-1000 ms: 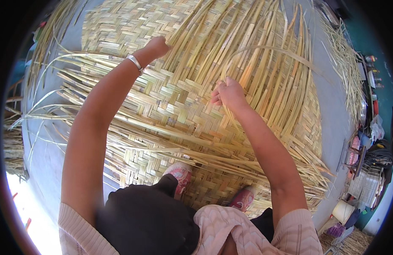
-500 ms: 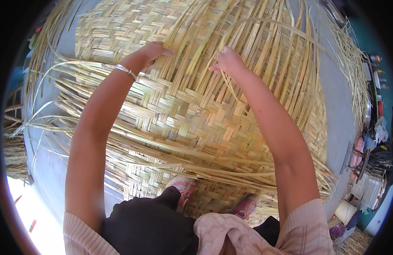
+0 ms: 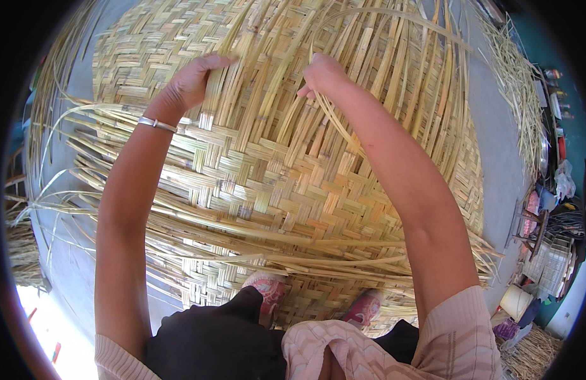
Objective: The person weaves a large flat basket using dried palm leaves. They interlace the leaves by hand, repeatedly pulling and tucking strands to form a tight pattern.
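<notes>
A large woven mat of flat, pale yellow-green reed strips [image 3: 267, 174] spreads beneath both my arms. Its far part has loose lengthwise strips [image 3: 375, 69] lying over the weave. My left hand [image 3: 198, 77], with a silver bangle at the wrist, is closed at the left edge of these loose strips; its thumb lies against a few of them, and its other fingers are partly hidden. To its right, my right hand [image 3: 323, 76] pinches thin reed strips [image 3: 336, 123], whose ends hang below the palm. One long strip [image 3: 394, 12] arches above that hand.
Crosswise loose strips [image 3: 242, 228] run over the near part of the mat, by my shoes [image 3: 267, 291]. Spare strips lie on the grey floor [image 3: 505, 152] at the left and far right. A white bucket [image 3: 515, 303] and household items stand along the right wall.
Both hands have shifted left in view, the left one farther, so they are wider apart. The view has moved slightly too. My right hand keeps its pinch on the strips.
</notes>
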`<action>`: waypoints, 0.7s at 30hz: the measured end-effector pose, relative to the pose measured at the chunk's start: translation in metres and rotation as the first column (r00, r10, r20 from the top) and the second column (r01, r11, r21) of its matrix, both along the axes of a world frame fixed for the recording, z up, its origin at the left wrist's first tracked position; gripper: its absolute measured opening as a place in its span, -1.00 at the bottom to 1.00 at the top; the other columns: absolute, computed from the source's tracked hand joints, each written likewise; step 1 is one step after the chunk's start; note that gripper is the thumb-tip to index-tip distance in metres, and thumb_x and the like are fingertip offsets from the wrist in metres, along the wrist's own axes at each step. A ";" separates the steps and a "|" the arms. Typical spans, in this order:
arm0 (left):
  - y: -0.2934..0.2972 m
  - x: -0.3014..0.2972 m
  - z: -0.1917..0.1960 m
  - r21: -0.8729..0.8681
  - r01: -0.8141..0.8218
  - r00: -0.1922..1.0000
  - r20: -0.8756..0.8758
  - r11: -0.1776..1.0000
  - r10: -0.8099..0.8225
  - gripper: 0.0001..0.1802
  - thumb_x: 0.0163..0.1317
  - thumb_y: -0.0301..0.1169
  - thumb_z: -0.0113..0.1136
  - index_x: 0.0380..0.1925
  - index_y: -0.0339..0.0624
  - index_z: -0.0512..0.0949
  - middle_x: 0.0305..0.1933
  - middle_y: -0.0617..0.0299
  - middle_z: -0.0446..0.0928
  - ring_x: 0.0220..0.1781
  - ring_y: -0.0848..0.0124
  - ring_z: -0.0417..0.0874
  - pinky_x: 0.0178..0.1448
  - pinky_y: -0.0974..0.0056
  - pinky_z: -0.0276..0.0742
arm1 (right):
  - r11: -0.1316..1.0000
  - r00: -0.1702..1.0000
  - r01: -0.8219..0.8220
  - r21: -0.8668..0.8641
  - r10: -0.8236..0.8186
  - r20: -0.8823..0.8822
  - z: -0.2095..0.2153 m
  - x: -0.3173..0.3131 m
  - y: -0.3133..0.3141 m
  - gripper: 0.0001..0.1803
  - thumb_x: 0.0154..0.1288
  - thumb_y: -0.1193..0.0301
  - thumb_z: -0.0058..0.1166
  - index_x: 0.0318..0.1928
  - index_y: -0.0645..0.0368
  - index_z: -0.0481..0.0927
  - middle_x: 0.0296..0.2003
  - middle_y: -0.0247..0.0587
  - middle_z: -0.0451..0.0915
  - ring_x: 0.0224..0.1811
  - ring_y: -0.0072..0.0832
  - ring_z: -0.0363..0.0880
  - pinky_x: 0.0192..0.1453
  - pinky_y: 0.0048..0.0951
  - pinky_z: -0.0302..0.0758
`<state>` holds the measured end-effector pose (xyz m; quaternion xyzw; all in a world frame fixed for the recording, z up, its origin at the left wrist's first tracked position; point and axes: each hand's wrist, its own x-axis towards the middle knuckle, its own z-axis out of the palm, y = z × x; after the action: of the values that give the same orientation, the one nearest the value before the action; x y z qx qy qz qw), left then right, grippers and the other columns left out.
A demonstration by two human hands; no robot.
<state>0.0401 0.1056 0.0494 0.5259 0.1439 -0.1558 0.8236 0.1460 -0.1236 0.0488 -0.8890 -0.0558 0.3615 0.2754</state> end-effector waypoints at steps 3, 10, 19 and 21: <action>-0.001 0.000 0.008 -0.110 -0.018 0.999 -0.039 0.994 0.014 -0.41 0.38 0.00 -0.08 0.04 -0.37 0.44 -0.10 -0.02 0.59 -0.10 0.27 0.66 0.05 0.25 0.63 | 0.992 0.988 0.121 0.036 -0.117 -0.097 0.004 -0.005 0.008 -0.55 0.33 0.51 -0.14 0.21 0.42 0.30 -0.44 -0.08 0.70 -0.47 -0.42 0.67 -0.32 -0.45 0.59; -0.004 0.005 0.007 -0.289 0.137 0.983 -0.079 0.947 -0.166 -0.31 0.47 0.02 -0.39 0.09 -0.47 0.38 0.01 -0.16 0.54 0.09 0.07 0.59 0.02 0.13 0.68 | 0.912 0.969 0.218 0.347 -0.161 -0.186 -0.010 -0.020 -0.005 -0.59 0.38 0.46 -0.19 0.18 0.38 0.27 -0.12 0.03 0.55 -0.12 -0.36 0.59 -0.14 -0.37 0.60; -0.004 0.012 -0.002 -0.210 0.402 0.906 -0.049 0.891 -0.421 -0.32 0.34 -0.16 0.03 0.32 -0.37 0.16 0.34 -0.03 0.30 0.36 0.22 0.36 0.16 0.03 0.57 | 0.422 0.783 0.615 0.667 -0.226 -0.579 -0.007 -0.054 -0.023 -0.67 0.37 0.47 -0.15 0.10 0.30 0.28 0.00 0.02 0.48 0.04 -0.20 0.54 0.15 -0.15 0.53; -0.006 0.014 -0.004 -0.075 0.346 0.926 -0.129 0.935 -0.353 -0.34 0.36 -0.17 0.01 0.32 -0.35 0.17 0.34 -0.02 0.29 0.36 0.23 0.36 0.18 0.04 0.55 | 0.355 0.759 0.649 0.673 -0.238 -0.606 -0.009 -0.059 -0.021 -0.67 0.37 0.47 -0.15 0.10 0.30 0.28 -0.02 0.03 0.49 0.01 -0.19 0.56 0.13 -0.13 0.54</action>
<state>0.0539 0.0993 0.0459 0.5098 0.1016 -0.3405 0.7835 0.0874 -0.1446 0.0399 -0.5124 0.0813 0.3680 0.7716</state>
